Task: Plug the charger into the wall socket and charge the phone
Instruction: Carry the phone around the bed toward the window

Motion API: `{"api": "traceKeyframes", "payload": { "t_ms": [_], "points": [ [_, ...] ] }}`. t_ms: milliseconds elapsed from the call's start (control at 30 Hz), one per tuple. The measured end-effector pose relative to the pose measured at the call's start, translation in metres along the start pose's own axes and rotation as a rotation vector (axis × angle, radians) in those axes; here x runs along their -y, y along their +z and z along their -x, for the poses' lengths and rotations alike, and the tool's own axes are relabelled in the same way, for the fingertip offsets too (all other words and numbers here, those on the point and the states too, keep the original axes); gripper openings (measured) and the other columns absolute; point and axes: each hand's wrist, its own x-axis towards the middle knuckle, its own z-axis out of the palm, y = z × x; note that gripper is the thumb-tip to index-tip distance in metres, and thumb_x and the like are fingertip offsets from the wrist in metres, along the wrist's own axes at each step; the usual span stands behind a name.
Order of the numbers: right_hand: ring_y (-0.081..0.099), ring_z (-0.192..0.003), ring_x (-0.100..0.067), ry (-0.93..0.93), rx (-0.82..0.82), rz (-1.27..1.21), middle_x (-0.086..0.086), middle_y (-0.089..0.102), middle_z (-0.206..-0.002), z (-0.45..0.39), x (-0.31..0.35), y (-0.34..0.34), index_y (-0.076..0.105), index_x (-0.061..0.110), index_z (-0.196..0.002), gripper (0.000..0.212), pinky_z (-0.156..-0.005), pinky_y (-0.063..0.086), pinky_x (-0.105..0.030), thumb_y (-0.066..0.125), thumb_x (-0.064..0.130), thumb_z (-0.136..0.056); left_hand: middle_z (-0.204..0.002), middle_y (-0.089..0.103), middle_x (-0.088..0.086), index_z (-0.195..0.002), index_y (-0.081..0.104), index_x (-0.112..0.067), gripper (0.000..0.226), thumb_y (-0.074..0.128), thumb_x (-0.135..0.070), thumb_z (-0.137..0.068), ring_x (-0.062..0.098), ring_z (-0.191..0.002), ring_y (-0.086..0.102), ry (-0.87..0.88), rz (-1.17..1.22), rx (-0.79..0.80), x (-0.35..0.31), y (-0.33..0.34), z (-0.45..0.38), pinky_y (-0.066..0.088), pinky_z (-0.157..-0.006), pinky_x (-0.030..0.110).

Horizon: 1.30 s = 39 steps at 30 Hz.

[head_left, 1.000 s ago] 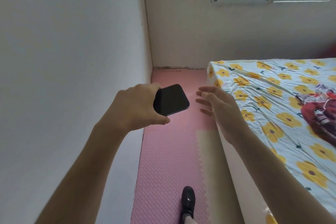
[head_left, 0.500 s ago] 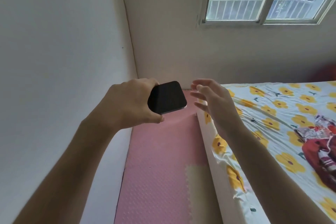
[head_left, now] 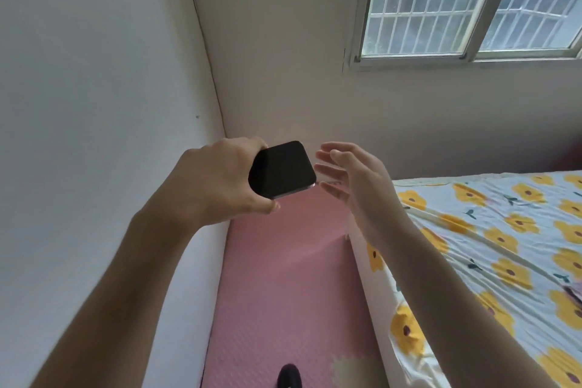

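My left hand [head_left: 214,179] grips a black phone [head_left: 282,168] by its near end, dark screen facing up, held out over the pink floor mat. My right hand [head_left: 352,179] hovers just right of the phone with fingers straight and spread, holding nothing and a small gap away from the phone's edge. No charger, cable or wall socket shows in this view.
A white wall [head_left: 94,104] runs close on the left and meets the far wall at a corner. A bed with a yellow-flower sheet [head_left: 504,246] fills the right. A pink foam mat [head_left: 283,277] covers the narrow strip between. A barred window [head_left: 466,3] sits above. A dark shoe [head_left: 289,376] shows at the bottom.
The view has tilted upward, showing more window and less floor. Both hands keep the same pose, the left still holding the phone, the right still spread beside it.
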Motion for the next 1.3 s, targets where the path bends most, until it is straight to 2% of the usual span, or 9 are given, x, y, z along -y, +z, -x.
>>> {"api": "traceKeyframes", "payload": {
  "t_ms": [200, 600, 833, 967, 1133, 1300],
  "points": [
    [0.073, -0.100, -0.012, -0.023, -0.031, 0.006, 0.002, 0.076, -0.109, -0.123, 0.012, 0.008, 0.072, 0.019, -0.103, 0.023, -0.093, 0.054, -0.038, 0.049, 0.017, -0.099, -0.095, 0.061, -0.015, -0.111, 0.054, -0.034, 0.055, 0.074, -0.056, -0.064, 0.011, -0.081, 0.059, 0.029, -0.010, -0.008, 0.039, 0.006, -0.123, 0.049, -0.070, 0.031],
    [0.073, -0.101, -0.013, 0.023, -0.116, 0.036, 0.003, 0.076, -0.108, -0.303, -0.008, -0.034, 0.072, 0.020, -0.104, 0.024, -0.092, 0.055, -0.039, 0.049, 0.019, -0.098, -0.094, 0.060, -0.016, -0.108, 0.053, -0.036, 0.057, 0.070, -0.063, -0.060, 0.011, -0.084, 0.059, 0.085, -0.019, 0.058, 0.070, 0.061, -0.315, 0.047, -0.069, 0.031],
    [0.073, -0.099, -0.013, 0.005, -0.106, 0.044, 0.002, 0.076, -0.109, -0.432, -0.011, -0.083, 0.071, 0.019, -0.105, 0.022, -0.087, 0.056, -0.034, 0.050, 0.017, -0.099, -0.091, 0.060, -0.015, -0.106, 0.054, -0.035, 0.057, 0.069, -0.061, -0.058, 0.012, -0.081, 0.059, 0.109, -0.029, 0.053, 0.062, 0.092, -0.450, 0.046, -0.066, 0.030],
    [0.074, -0.099, -0.014, -0.008, -0.123, 0.073, 0.001, 0.077, -0.108, -0.509, 0.005, -0.125, 0.070, 0.017, -0.107, 0.020, -0.088, 0.056, -0.034, 0.053, 0.014, -0.098, -0.091, 0.060, -0.015, -0.105, 0.054, -0.034, 0.055, 0.071, -0.060, -0.059, 0.012, -0.081, 0.059, 0.136, -0.044, 0.060, 0.047, 0.102, -0.538, 0.036, -0.058, 0.024],
    [0.074, -0.100, -0.015, -0.029, -0.128, 0.067, 0.001, 0.077, -0.107, -0.586, 0.009, -0.167, 0.071, 0.018, -0.108, 0.021, -0.089, 0.056, -0.035, 0.053, 0.015, -0.097, -0.091, 0.060, -0.015, -0.106, 0.053, -0.036, 0.055, 0.070, -0.060, -0.059, 0.011, -0.082, 0.060, 0.142, 0.003, 0.060, 0.031, 0.117, -0.619, 0.047, -0.067, 0.029],
    [0.074, -0.100, -0.016, 0.008, -0.144, 0.054, 0.001, 0.077, -0.106, -0.643, -0.001, -0.195, 0.071, 0.018, -0.107, 0.021, -0.088, 0.055, -0.036, 0.053, 0.017, -0.097, -0.092, 0.060, -0.014, -0.107, 0.053, -0.034, 0.054, 0.071, -0.058, -0.061, 0.012, -0.083, 0.060, 0.162, -0.033, 0.105, 0.020, 0.130, -0.690, 0.048, -0.071, 0.030]
  ]
}}
